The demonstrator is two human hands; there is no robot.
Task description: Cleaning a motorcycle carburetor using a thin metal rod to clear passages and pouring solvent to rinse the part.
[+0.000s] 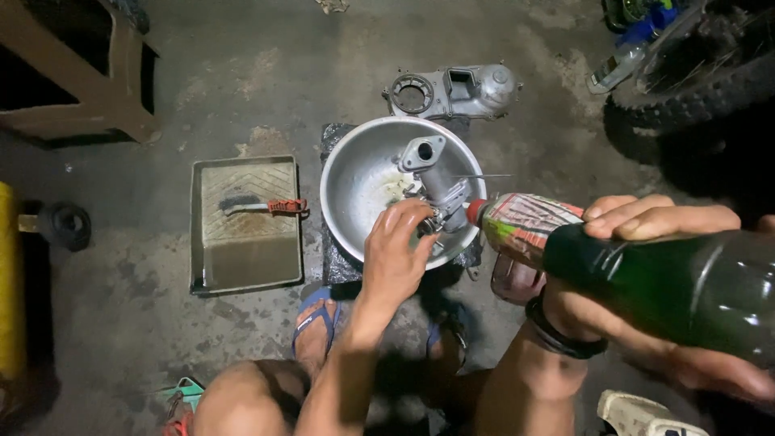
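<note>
A round metal bowl (359, 173) sits on the concrete floor in front of me. Over it my left hand (395, 246) grips the lower end of a grey metal engine part (432, 173), which stands tilted in the bowl. My right hand (646, 222) holds a large dark green plastic bottle (646, 270) with a colourful label, tipped so its neck points at the part just above the bowl's near rim. A dark band circles my right wrist.
A rectangular metal tray (242, 258) with a red-handled brush (270, 207) lies left of the bowl. A grey engine cover (456, 89) lies behind the bowl. A knobby tyre (694, 89) is at top right, a wooden stool (105, 89) at top left. My sandalled feet are below the bowl.
</note>
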